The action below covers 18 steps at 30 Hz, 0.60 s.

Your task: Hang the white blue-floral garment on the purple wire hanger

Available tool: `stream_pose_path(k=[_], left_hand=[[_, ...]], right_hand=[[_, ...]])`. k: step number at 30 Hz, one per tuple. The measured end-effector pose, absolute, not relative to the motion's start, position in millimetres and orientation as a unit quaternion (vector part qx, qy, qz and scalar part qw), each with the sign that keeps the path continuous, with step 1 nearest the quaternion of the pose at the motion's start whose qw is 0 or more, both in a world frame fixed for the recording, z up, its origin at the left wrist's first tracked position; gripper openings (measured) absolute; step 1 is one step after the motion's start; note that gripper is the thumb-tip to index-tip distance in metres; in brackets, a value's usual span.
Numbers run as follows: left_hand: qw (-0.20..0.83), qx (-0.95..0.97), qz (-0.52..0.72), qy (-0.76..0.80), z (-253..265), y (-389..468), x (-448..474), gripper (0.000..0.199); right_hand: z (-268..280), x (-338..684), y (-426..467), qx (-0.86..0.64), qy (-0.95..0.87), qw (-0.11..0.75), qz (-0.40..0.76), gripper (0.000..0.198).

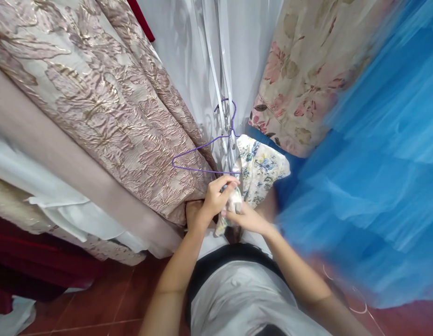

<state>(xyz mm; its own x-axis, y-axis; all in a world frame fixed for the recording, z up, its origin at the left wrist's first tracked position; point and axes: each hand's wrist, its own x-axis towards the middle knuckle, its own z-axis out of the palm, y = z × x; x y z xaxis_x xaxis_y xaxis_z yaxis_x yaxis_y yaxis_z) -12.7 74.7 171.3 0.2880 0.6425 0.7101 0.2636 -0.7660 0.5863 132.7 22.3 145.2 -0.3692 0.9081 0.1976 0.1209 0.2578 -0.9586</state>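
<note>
A purple wire hanger (199, 170) hangs from white straps in front of me. Over its right side lies a white garment with a blue and yellow floral print (263, 168). The hanger's left arm is bare. My left hand (216, 196) is closed on a bunched part of this floral garment, just below the hanger's lower bar. Slightly lower and to the right, my right hand (249, 218) grips the same bunched cloth from the other side. Some of its fingers are hidden by the fabric.
A pink-gold brocade cloth (108, 98) hangs at the left, with paler and dark red fabrics beyond it. White straps (211, 56) hang at the middle. Right of them are a beige floral cloth (300, 79) and blue tulle (370, 177). Red tiles (115, 294) cover the floor.
</note>
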Motion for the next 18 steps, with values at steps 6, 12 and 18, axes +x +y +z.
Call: stream_pose_path(k=[6, 12, 18], left_hand=[[0.146, 0.853, 0.437, 0.246, 188, 101, 41, 0.042], [0.118, 0.925, 0.331, 0.146, 190, 109, 83, 0.021], [0.261, 0.946, 0.148, 0.125, 183, 113, 92, 0.022]], right_hand=[[141, 159, 9, -0.403, -0.625, 0.378, 0.551, 0.036], [138, 166, 7, -0.403, -0.656, 0.346, 0.536, 0.04], [149, 167, 1, -0.398, -0.715, 0.277, 0.504, 0.025]])
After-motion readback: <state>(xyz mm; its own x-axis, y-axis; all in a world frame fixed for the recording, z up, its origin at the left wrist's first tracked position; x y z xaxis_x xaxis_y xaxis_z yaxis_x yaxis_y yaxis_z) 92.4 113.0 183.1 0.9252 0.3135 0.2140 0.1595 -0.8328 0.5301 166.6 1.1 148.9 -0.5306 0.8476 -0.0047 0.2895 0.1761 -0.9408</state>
